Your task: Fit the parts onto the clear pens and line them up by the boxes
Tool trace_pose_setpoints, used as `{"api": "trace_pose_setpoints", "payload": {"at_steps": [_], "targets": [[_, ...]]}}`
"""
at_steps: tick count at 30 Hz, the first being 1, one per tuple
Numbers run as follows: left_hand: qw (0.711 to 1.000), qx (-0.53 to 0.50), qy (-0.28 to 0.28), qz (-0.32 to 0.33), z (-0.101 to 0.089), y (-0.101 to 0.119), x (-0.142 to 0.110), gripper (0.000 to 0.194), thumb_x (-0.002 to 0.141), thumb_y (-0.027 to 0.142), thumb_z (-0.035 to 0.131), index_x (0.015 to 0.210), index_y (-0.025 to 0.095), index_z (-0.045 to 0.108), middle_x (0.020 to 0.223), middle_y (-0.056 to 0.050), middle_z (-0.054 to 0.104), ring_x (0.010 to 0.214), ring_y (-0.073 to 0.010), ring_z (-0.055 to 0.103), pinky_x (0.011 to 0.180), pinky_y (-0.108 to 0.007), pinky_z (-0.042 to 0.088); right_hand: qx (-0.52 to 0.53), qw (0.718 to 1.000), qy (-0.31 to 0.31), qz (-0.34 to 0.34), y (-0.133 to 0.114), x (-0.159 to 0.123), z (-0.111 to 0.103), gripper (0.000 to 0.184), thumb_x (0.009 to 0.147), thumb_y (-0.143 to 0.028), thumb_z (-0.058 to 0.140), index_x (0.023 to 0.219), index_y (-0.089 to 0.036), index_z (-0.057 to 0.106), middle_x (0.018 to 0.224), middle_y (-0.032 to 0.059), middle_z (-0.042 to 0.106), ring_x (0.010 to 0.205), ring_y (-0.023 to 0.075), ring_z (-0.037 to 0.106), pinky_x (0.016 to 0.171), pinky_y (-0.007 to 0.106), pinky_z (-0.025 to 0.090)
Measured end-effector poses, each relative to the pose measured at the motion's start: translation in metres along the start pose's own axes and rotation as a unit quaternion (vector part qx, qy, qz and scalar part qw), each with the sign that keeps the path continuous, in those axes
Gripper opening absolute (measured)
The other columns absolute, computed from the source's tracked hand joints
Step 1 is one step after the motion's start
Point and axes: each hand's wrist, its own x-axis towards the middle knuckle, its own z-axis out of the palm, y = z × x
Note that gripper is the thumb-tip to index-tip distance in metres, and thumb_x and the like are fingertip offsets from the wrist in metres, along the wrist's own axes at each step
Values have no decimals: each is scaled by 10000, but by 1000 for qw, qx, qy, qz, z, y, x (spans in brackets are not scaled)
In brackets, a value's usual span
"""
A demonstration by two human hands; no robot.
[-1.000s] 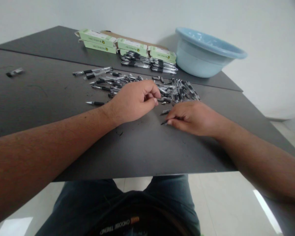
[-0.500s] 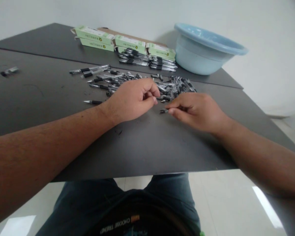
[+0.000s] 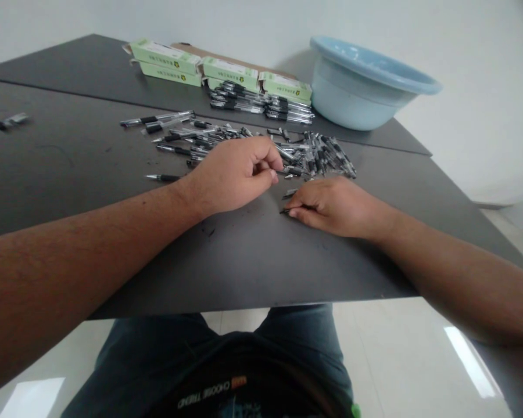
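Note:
My left hand (image 3: 239,173) rests at the near edge of a loose heap of clear-and-black pens and pen parts (image 3: 325,154). Its fingers are curled in towards the thumb; whatever they may hold is hidden. Lower and to the right, my right hand (image 3: 331,206) is closed in a pinch just over the table. The dark tip of a thin pen part (image 3: 284,211) sticks out left between its thumb and fingertips. Another small pen piece (image 3: 290,193) shows just behind these fingers, partly covered. A single pen (image 3: 162,177) lies beyond my left forearm.
Stacked pens (image 3: 239,98) lie in front of the light green boxes (image 3: 165,61) at the back. A light blue basin (image 3: 353,96) stands at the back right. Far left on the grey table (image 3: 244,261) lies a small blurred clear-and-black piece (image 3: 11,121).
My right hand has moved slightly left and down, closer to the table. A pen piece now shows behind its fingers, apart from the tip in the pinch. My left hand has stayed nearly still.

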Motion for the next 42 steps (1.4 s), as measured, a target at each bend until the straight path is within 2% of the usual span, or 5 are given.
{"api": "trace_pose_setpoints", "payload": {"at_steps": [7, 11, 16, 24, 42], "targets": [[1000, 24, 2, 18, -2, 3, 1, 99, 878, 222, 640, 944, 222, 713, 833, -5, 751, 780, -174, 694, 756, -307, 500, -4, 998, -58, -12, 4, 2, 2, 181, 977, -261, 638, 1008, -203, 807, 956, 63, 818, 880, 220, 751, 797, 328, 540], [999, 20, 1, 32, -3, 3, 1, 113, 880, 219, 638, 950, 213, 726, 830, -3, 752, 780, -169, 696, 759, -301, 495, 52, 996, 16, 73, 7, 1, 1, 234, 1009, -299, 619, 1114, -212, 808, 1035, 55, 825, 932, 203, 753, 833, 311, 549], [997, 11, -44, 59, -4, 5, 0, 160, 910, 271, 626, 996, 220, 749, 887, 1, 784, 819, -174, 724, 771, -291, 506, 265, 942, 39, 201, 10, -1, 0, 300, 1023, -340, 584, 1205, -196, 776, 850, 32, 788, 576, 128, 653, 508, 239, 514], [995, -15, -69, 65, -4, 7, 0, 142, 879, 259, 676, 996, 209, 740, 860, 10, 790, 778, -153, 734, 740, -257, 521, 379, 897, 33, 226, 3, 2, 5, 236, 991, -329, 636, 1156, -180, 717, 907, 48, 789, 598, 121, 662, 444, 203, 500], [995, -31, -94, 8, -5, 18, 1, 114, 867, 277, 699, 914, 214, 781, 807, 15, 792, 717, -153, 716, 622, -253, 479, 214, 954, 63, 199, -11, 3, 6, 52, 970, -266, 637, 967, -239, 593, 739, -16, 778, 644, 171, 710, 604, 299, 493]]}}
